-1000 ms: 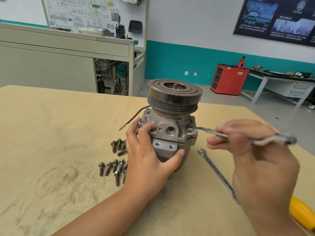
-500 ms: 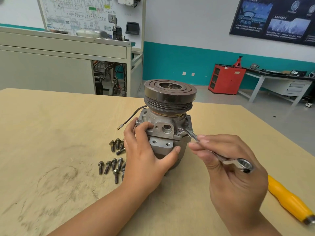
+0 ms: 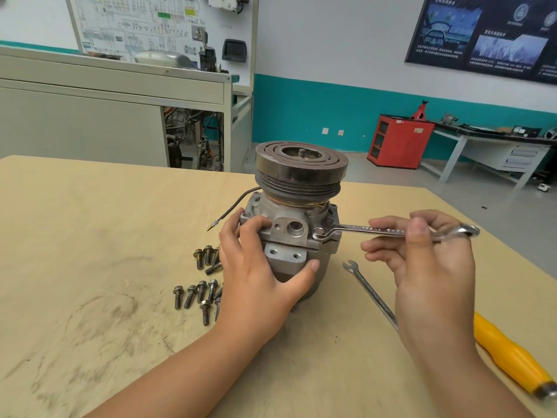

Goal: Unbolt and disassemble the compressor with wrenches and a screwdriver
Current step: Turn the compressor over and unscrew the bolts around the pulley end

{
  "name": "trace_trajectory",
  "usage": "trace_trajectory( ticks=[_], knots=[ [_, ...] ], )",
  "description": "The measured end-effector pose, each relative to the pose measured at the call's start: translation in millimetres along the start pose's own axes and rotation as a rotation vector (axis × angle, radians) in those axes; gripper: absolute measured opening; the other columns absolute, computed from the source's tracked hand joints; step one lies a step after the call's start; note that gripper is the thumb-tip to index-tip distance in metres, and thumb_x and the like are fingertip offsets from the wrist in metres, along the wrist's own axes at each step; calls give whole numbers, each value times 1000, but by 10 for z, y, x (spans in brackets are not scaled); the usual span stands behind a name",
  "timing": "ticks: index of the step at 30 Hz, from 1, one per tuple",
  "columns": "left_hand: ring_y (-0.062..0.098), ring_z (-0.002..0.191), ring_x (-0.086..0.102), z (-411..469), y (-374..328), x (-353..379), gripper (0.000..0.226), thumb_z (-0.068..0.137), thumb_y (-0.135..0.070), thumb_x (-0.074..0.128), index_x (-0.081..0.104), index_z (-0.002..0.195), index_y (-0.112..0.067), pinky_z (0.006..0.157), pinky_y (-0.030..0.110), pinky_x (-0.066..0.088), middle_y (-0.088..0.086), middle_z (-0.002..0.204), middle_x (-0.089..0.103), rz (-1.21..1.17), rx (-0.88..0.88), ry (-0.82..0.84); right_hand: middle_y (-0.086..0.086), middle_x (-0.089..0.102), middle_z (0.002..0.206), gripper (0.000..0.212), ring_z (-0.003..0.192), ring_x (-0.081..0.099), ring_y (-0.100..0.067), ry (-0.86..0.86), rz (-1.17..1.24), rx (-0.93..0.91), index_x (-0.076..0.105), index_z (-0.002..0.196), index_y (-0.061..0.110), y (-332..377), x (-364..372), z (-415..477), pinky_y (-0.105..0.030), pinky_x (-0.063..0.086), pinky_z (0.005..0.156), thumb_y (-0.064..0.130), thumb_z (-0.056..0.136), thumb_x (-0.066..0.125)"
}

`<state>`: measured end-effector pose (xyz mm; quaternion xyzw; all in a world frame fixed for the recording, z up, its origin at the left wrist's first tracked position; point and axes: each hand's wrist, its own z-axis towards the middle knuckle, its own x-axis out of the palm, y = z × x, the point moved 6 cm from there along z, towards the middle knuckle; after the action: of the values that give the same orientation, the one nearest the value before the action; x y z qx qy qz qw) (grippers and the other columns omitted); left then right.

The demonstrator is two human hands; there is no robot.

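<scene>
Standing upright near the middle of the desk (image 3: 90, 236), the compressor (image 3: 289, 227) carries its heavy clutch pulley (image 3: 301, 173) on top, and that top weight is the first hazard in the head view: a hard sideways pull could tip or spin the whole unit. The left hand (image 3: 256, 276) wraps the housing, fingers over the flange and thumb pressed on the front, which looks like the only brace against that. The right hand (image 3: 428, 260) pinches the shank of a combination wrench (image 3: 370, 229), whose ring end sits at the right side of the flange, apparently over a bolt head; whether the ring is fully seated I cannot tell. If it is cocked or only half on, it may slip off and round the head, and the right knuckles would likely go into the housing or the desk. The grip is a light, fingertip one near the far end, so a stiff bolt could twist the tool loose. Loose bolts (image 3: 190, 296) lie just beside the left wrist, with a second wrench (image 3: 370, 294) and a yellow-handled screwdriver (image 3: 509, 357) near the right forearm; a jolt could scatter them.
</scene>
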<state>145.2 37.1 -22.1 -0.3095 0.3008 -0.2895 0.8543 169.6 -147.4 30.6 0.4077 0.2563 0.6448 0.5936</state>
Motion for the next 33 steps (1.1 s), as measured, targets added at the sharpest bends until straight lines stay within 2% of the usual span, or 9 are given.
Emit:
trace_trajectory(
  ticks=[5,7,9,12,17,20,24,28,33],
  knots=[
    [8,136,14,-2,1,-1,66,62,-58,65,23,112,-45,99,11,14,-8,139,17,6,-11,4,-1,70,66,14,50,62,-15,102,101,325,44,113,14,-337,98,367,-23,51,48,12,103,34],
    [7,136,14,-1,-4,1,62,62,-59,65,22,107,-50,97,8,14,-12,138,16,-1,-13,14,-2,67,70,19,52,60,-12,138,47,415,47,118,10,-489,168,478,-23,50,49,14,102,38],
    [5,135,13,-1,-3,1,60,63,-59,66,21,103,-54,96,6,12,-16,136,15,-7,-9,21,1,61,81,21,64,58,-11,157,-108,422,57,115,10,-614,220,596,-24,47,57,19,100,45],
    [3,133,12,0,-5,0,66,61,-63,64,18,107,-54,97,8,15,-18,135,14,0,-13,22,9,55,82,15,77,47,-11,197,-225,410,68,91,22,-729,323,713,-26,37,66,27,95,55],
    [9,135,16,1,-7,9,63,57,-68,55,16,105,-57,97,5,15,-17,134,15,-1,-30,25,19,53,52,43,66,40,-11,257,-208,424,63,49,23,-781,531,783,-27,32,63,20,91,53],
    [6,134,16,-4,0,10,63,58,-68,56,17,106,-56,95,2,14,-17,134,15,-1,-26,26,12,41,42,37,49,36,-9,195,-110,414,50,59,20,-740,529,827,-26,30,55,13,95,46],
    [5,135,14,-4,2,12,63,57,-69,55,16,105,-57,97,7,16,-24,131,13,-5,-25,37,6,40,43,24,37,35,-7,68,244,509,45,76,14,-636,344,834,-20,31,41,14,99,38],
    [6,138,11,-5,-11,10,57,58,-69,55,16,100,-63,105,19,22,-28,127,10,-3,-5,35,0,49,52,28,42,51,-10,97,482,599,50,79,11,-442,200,692,-16,42,42,18,100,33],
    [6,137,13,-1,-9,-1,61,58,-68,55,16,104,-58,101,11,17,-23,128,12,-15,-12,17,-7,69,72,26,66,71,-21,190,473,430,51,80,9,-68,60,468,-21,54,57,26,96,39]
  ],
)
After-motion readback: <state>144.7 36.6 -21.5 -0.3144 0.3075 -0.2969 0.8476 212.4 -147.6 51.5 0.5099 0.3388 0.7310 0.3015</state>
